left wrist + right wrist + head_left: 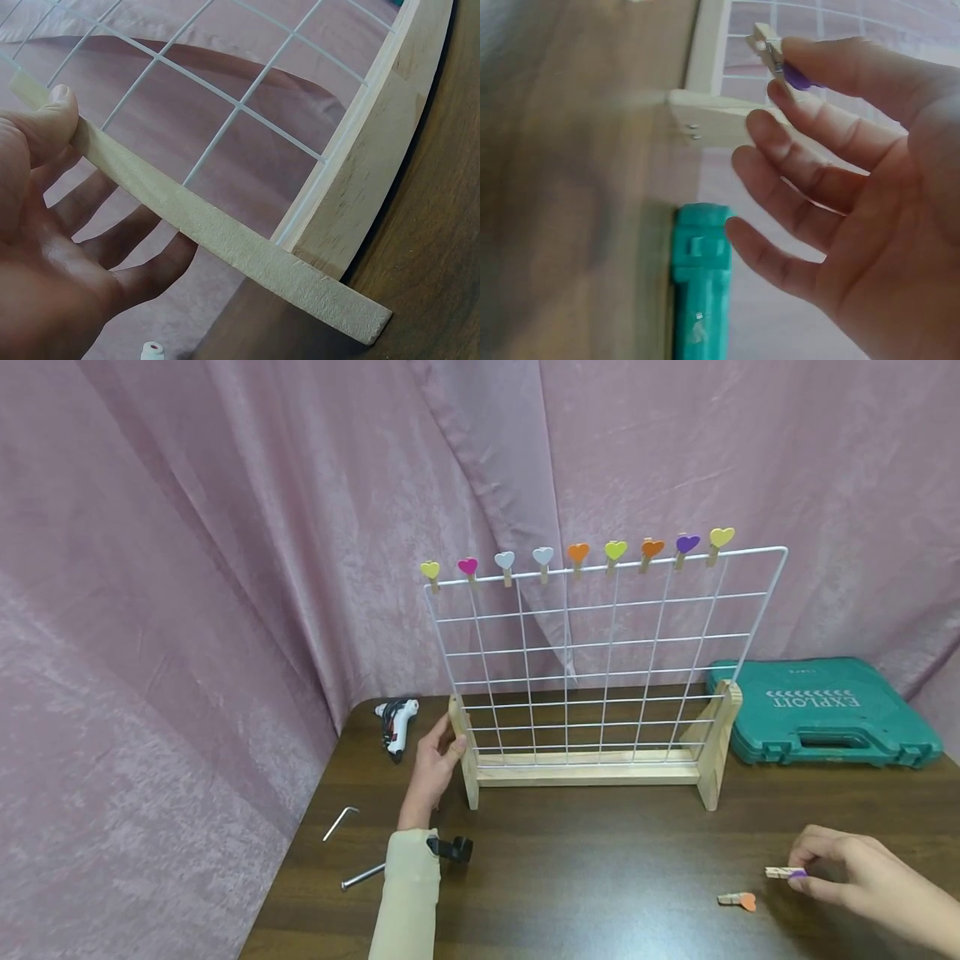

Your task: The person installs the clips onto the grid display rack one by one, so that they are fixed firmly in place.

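A white wire grid (588, 647) stands upright in a wooden stand, with several heart-topped clothespins (577, 556) clipped along its top wire. At the stand's left end, my left hand (438, 764) grips the wooden side leg (217, 240), thumb on one side and fingers on the other. Over the table's right part, my right hand (851, 868) pinches a small wooden clothespin (774, 54) with a purple heart between thumb and index finger. The other fingers are spread loosely. An orange-heart clothespin (737, 901) lies on the table to the left of that hand.
Behind the right hand lies a green tool case (832, 710). At the left are a white glue gun (397, 722), a hex key (340, 824) and a long bolt (363, 877), partly covered by the sleeve. A pink curtain (225, 610) hangs behind the brown table (570, 868).
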The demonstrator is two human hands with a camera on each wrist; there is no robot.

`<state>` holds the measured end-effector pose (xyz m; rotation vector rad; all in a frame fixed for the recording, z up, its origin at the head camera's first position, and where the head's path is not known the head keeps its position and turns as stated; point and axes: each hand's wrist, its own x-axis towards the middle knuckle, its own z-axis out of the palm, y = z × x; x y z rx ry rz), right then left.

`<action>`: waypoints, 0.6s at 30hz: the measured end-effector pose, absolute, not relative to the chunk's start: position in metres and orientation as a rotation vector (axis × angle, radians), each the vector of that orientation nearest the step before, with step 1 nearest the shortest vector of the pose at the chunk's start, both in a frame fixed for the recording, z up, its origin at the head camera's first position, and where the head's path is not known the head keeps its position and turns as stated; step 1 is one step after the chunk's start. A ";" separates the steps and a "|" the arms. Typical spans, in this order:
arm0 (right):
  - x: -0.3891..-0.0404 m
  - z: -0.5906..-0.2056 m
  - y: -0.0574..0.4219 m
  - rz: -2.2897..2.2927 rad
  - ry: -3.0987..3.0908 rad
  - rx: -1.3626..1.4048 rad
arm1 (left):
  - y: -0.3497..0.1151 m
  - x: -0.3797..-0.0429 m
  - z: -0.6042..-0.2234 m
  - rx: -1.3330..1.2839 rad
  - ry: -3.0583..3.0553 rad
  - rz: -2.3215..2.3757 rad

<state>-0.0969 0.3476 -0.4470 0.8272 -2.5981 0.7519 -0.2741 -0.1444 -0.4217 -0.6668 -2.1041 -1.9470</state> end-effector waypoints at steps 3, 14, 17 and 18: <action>-0.097 -0.434 0.345 0.774 -2.553 0.825 | -0.145 -0.274 -0.422 -0.659 -2.109 -1.951; -0.104 -0.383 0.346 0.652 -2.468 0.894 | -0.145 -0.276 -0.423 -0.660 -2.119 -1.960; -0.107 -0.365 0.345 0.592 -2.433 0.906 | -0.145 -0.276 -0.423 -0.656 -2.126 -1.961; -0.108 -0.359 0.344 0.573 -2.420 0.903 | -0.145 -0.275 -0.423 -0.657 -2.130 -1.957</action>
